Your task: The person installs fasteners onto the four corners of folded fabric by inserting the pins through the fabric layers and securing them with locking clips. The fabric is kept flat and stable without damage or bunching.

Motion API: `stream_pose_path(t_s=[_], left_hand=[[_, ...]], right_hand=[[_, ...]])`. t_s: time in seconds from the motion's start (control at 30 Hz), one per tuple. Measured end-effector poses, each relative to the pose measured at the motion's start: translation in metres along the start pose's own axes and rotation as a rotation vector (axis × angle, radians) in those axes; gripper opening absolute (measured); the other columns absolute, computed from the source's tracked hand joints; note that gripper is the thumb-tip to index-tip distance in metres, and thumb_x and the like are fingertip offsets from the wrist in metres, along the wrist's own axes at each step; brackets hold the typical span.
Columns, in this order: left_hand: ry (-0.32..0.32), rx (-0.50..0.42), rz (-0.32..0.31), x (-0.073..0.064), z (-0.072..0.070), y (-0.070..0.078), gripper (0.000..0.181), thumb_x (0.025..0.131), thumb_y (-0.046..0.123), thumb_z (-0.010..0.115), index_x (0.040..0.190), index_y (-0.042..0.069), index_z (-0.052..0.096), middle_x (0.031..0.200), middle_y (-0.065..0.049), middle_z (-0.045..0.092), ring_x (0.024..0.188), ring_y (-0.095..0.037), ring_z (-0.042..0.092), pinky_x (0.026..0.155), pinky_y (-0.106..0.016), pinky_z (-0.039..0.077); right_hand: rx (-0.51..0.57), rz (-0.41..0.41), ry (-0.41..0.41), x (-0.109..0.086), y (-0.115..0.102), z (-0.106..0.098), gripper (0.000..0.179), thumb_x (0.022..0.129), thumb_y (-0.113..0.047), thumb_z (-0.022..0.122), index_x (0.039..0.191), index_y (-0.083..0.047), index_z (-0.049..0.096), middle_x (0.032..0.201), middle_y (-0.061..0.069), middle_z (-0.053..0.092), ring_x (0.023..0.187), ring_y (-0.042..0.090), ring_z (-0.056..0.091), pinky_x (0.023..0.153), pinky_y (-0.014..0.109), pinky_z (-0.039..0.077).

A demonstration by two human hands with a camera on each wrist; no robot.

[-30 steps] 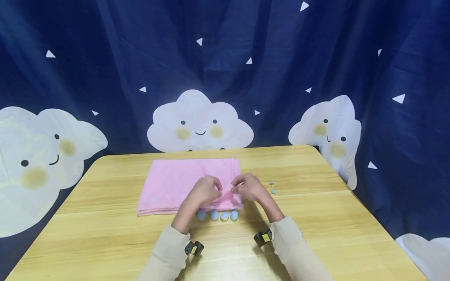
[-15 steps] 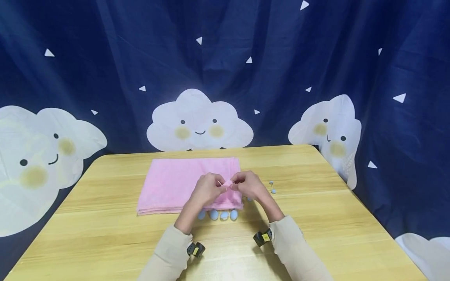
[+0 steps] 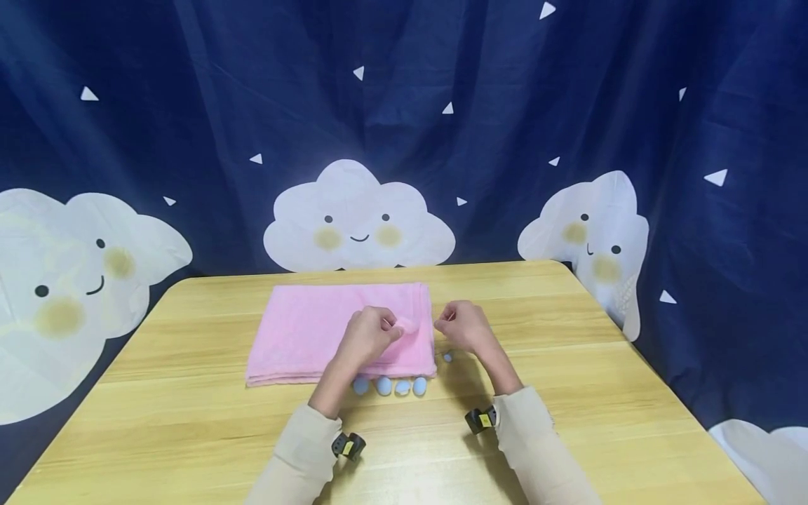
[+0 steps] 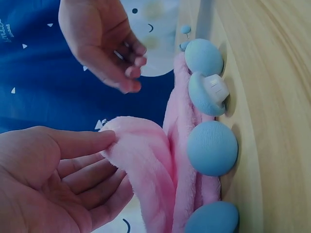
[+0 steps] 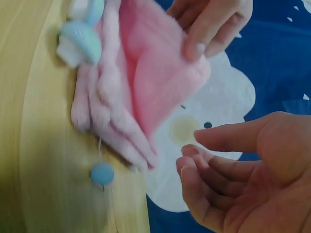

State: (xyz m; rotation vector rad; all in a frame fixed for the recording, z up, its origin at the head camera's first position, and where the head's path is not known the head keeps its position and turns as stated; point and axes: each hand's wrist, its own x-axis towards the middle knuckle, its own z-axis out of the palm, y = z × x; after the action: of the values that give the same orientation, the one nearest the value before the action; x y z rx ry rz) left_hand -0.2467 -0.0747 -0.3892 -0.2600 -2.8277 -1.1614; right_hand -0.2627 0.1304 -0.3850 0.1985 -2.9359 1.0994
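A folded pink plush blanket [image 3: 315,330] lies at the middle of the table. My left hand [image 3: 367,337] pinches a raised fold of it near its right side; in the left wrist view, thumb and fingers meet on the pink fold [image 4: 141,145]. My right hand [image 3: 466,326] is just off the blanket's right edge, fingers loosely bent, with nothing visible between them in the right wrist view. Several pale blue mushroom-shaped caps [image 3: 384,386] line the near edge; one cap [image 4: 206,94] shows a white base. A small blue-headed pin [image 5: 102,173] is by the blanket's corner.
The pale wooden table [image 3: 189,435] extends on all sides of the blanket. Behind it hangs a dark blue curtain [image 3: 404,133] with smiling white clouds. Dark cameras [image 3: 348,445] sit on both wrists.
Both hands were together at the raised blanket fold. My right hand has come away to the right, now covering the small blue-ended piece there; my left hand still holds the fold.
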Motion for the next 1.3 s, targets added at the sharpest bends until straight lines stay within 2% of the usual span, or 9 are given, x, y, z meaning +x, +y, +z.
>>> stream_pose_path(t_s=[0.13,0.27,0.47,0.6,0.73,0.93,1.1,1.2,1.3], left_hand=[[0.008,-0.006,-0.011,0.000,-0.002,0.000,0.016,0.087,0.016,0.079,0.097,0.004,0.075,0.091,-0.011,0.077,0.087,-0.024,0.071,0.082,-0.040,0.058],[0.012,-0.009,-0.014,-0.001,-0.003,0.000,0.015,0.087,0.016,0.078,0.096,0.004,0.075,0.090,-0.010,0.077,0.085,-0.022,0.069,0.081,-0.040,0.057],[0.023,0.000,0.003,0.000,-0.003,-0.002,0.013,0.088,0.016,0.077,0.094,0.004,0.075,0.085,-0.008,0.075,0.076,-0.018,0.065,0.076,-0.037,0.055],[0.022,0.000,-0.001,0.001,-0.003,-0.003,0.012,0.089,0.014,0.076,0.093,0.003,0.075,0.080,-0.006,0.073,0.071,-0.016,0.062,0.072,-0.034,0.053],[0.015,-0.011,-0.004,0.001,-0.004,-0.003,0.011,0.090,0.014,0.075,0.094,0.003,0.075,0.079,-0.005,0.072,0.069,-0.016,0.060,0.069,-0.031,0.051],[0.008,-0.015,-0.004,0.000,-0.004,-0.004,0.011,0.090,0.012,0.074,0.094,0.003,0.075,0.078,-0.005,0.071,0.069,-0.016,0.060,0.069,-0.032,0.051],[0.014,-0.027,-0.004,0.000,-0.005,-0.004,0.014,0.089,0.012,0.074,0.099,0.003,0.074,0.088,-0.009,0.076,0.080,-0.019,0.068,0.077,-0.038,0.056],[0.027,-0.036,0.003,0.000,-0.005,-0.004,0.013,0.088,0.011,0.075,0.098,0.003,0.074,0.088,-0.009,0.077,0.077,-0.018,0.069,0.076,-0.037,0.057],[0.066,-0.037,0.022,0.000,-0.005,-0.004,0.010,0.086,0.009,0.077,0.095,0.004,0.075,0.085,-0.008,0.077,0.076,-0.019,0.070,0.076,-0.037,0.057]], right_hand=[[-0.089,0.037,-0.067,0.000,0.007,-0.001,0.035,0.089,-0.015,0.069,0.058,-0.012,0.052,0.052,-0.004,0.048,0.048,0.011,0.042,0.047,0.023,0.033],[-0.181,0.122,-0.169,0.000,0.011,0.003,0.042,0.087,-0.015,0.069,0.051,-0.015,0.047,0.042,-0.005,0.042,0.040,0.009,0.037,0.042,0.022,0.029],[-0.293,0.167,-0.216,0.001,0.015,0.011,0.034,0.082,-0.017,0.075,0.057,-0.012,0.053,0.050,0.000,0.050,0.049,0.014,0.047,0.048,0.024,0.038],[-0.295,0.179,-0.237,0.002,0.016,0.015,0.027,0.081,-0.017,0.079,0.067,-0.006,0.059,0.058,0.003,0.054,0.052,0.015,0.049,0.050,0.025,0.040],[-0.275,0.208,-0.257,0.002,0.017,0.017,0.021,0.083,-0.014,0.078,0.076,-0.003,0.062,0.056,0.002,0.051,0.049,0.013,0.045,0.046,0.023,0.037],[-0.272,0.191,-0.249,0.000,0.018,0.018,0.010,0.081,-0.003,0.068,0.073,-0.003,0.062,0.054,0.002,0.051,0.046,0.011,0.044,0.043,0.021,0.035],[-0.262,0.158,-0.183,0.000,0.015,0.013,0.007,0.079,0.000,0.060,0.073,-0.004,0.059,0.061,0.006,0.053,0.051,0.015,0.046,0.044,0.023,0.036],[-0.213,0.107,-0.109,0.000,0.012,0.010,0.010,0.081,-0.004,0.061,0.072,-0.007,0.059,0.063,0.004,0.052,0.055,0.017,0.048,0.047,0.025,0.037],[-0.059,0.025,-0.074,0.000,0.006,0.008,0.009,0.085,-0.007,0.063,0.076,-0.007,0.064,0.062,0.006,0.060,0.057,0.019,0.056,0.050,0.025,0.041]])
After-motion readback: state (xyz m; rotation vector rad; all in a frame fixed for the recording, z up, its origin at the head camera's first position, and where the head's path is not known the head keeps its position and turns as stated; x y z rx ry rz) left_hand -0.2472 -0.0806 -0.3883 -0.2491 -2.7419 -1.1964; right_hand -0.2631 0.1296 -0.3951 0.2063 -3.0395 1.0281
